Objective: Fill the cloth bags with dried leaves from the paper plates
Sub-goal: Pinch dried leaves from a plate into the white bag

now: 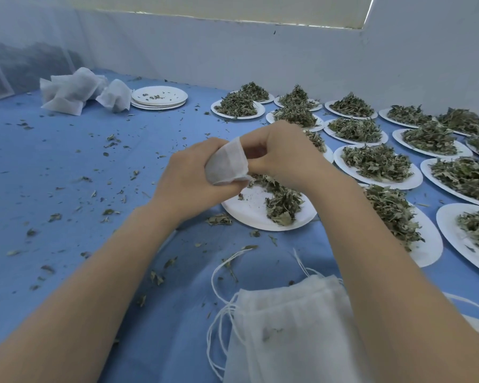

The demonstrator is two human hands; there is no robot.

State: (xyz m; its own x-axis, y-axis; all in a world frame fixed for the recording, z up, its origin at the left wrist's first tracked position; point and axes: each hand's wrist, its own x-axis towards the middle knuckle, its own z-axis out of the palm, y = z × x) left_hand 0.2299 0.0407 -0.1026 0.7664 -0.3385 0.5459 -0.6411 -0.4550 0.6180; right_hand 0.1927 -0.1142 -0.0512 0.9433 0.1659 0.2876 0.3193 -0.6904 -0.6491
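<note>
No text, label, brand, number or sign can be read anywhere in the view.
</note>
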